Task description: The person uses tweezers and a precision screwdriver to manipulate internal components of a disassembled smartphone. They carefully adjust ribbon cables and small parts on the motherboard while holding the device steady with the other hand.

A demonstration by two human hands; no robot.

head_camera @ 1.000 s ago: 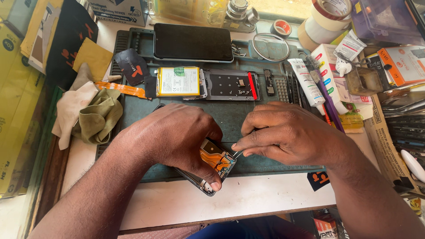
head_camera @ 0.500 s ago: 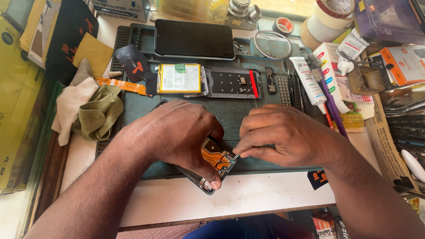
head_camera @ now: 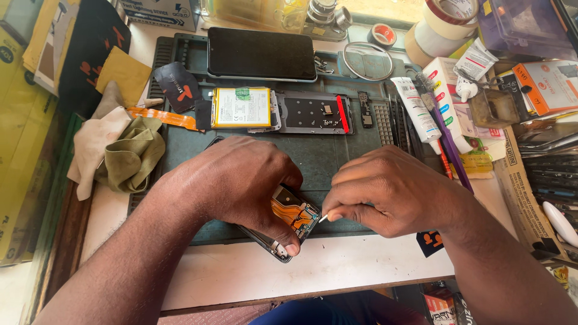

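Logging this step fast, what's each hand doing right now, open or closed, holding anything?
Left hand: closed, gripping the opened phone on the green mat.
Right hand: closed, pinching a thin white-tipped tool at the phone's edge.

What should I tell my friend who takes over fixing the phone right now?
Left hand grips the opened phone on the green mat, back off, orange cable showing.
Right hand pinches a thin white-tipped tool at the phone's edge.
Done: battery and inner plate lie out on the mat, black screen behind them.
Left: the phone is still open and not reassembled.
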